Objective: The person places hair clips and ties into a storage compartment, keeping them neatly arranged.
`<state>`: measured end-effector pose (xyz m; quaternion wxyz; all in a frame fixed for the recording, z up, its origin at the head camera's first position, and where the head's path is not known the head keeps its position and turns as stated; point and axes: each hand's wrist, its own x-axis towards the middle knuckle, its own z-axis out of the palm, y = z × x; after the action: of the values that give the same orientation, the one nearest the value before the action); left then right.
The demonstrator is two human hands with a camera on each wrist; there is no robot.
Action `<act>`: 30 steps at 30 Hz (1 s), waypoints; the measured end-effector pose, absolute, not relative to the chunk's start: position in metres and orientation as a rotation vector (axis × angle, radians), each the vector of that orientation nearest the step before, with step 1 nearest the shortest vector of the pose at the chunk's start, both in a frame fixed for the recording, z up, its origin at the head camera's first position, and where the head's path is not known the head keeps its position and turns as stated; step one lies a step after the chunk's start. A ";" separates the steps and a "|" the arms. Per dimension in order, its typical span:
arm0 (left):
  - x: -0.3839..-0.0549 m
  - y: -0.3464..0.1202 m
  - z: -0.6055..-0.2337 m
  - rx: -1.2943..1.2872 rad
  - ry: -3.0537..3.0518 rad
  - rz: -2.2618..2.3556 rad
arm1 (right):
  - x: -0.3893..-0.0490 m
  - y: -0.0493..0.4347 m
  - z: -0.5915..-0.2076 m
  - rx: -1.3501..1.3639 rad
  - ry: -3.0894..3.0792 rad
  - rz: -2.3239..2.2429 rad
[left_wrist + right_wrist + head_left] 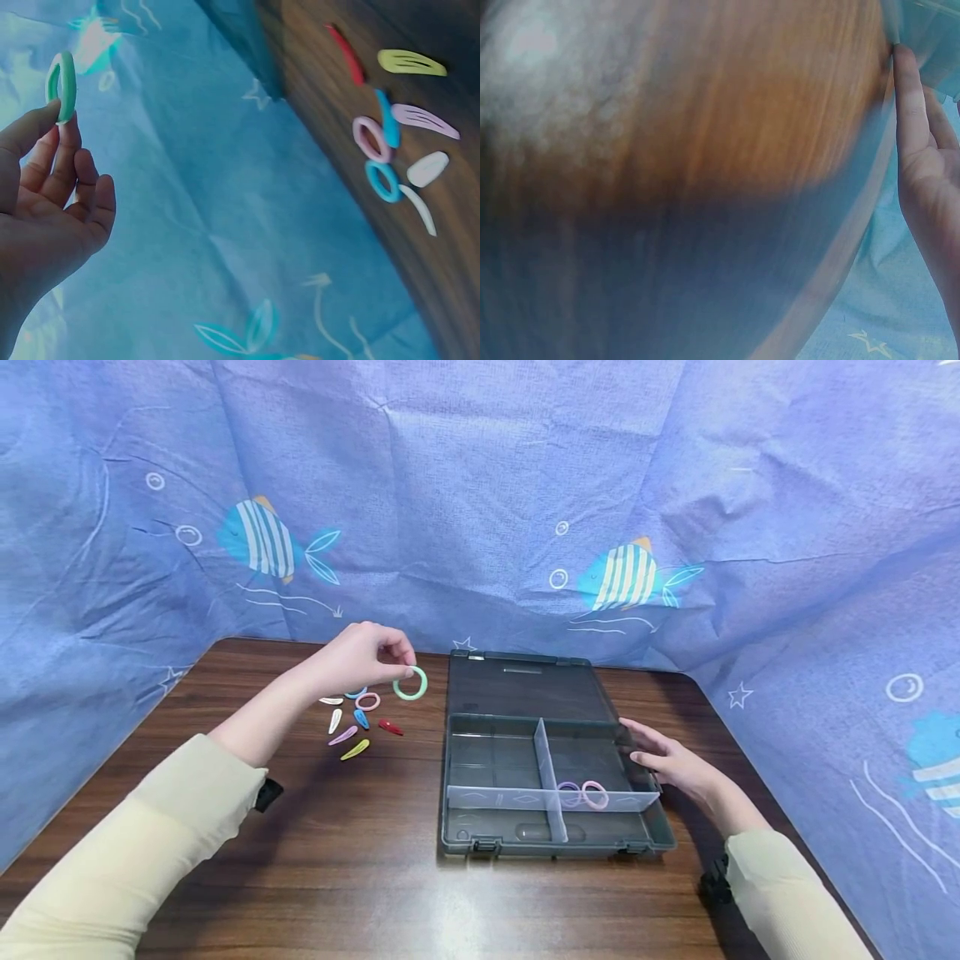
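My left hand [367, 656] pinches a mint-green hair tie [410, 697] between thumb and fingertip, holding it up left of the box lid. In the left wrist view this hair tie [68, 86] stands on edge above the fingers. A grey see-through divided box [555, 852] lies on the table, its lid [517, 689] folded back. Inside, a purple hair tie [567, 783] and a pink hair tie [606, 795] sit in the right back compartment, against the divider. My right hand [671, 766] rests at the box's right side, its extended finger [910, 97] touching it in the right wrist view.
Left of the box, beneath my left arm, lie a yellow hair clip [355, 750], a red clip [391, 727], a lilac clip [342, 736], a blue clip [362, 719], white clips [335, 721], a pink hair tie [360, 142] and a blue hair tie [373, 184]. A fish-print cloth [480, 510] hangs behind the table.
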<state>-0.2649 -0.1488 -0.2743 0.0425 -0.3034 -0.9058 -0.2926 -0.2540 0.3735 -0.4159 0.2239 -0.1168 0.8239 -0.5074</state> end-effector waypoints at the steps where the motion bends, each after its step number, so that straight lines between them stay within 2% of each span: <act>1: -0.264 -0.146 -0.272 -0.944 -2.761 -0.895 | -0.254 0.374 -0.416 -0.323 2.275 -1.399; 12: -0.259 -0.109 -0.255 -1.077 -2.742 -0.902 | -0.257 0.376 -0.419 -0.312 2.277 -1.407; 30: -0.259 -0.046 -0.249 -1.349 -2.643 -0.858 | -0.257 0.374 -0.419 -0.313 2.276 -1.413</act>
<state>-0.2587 -0.0457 -0.2490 0.0262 -0.4365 -0.8554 -0.2777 -0.2567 0.3743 -0.4188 0.2203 -0.1131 0.8232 -0.5109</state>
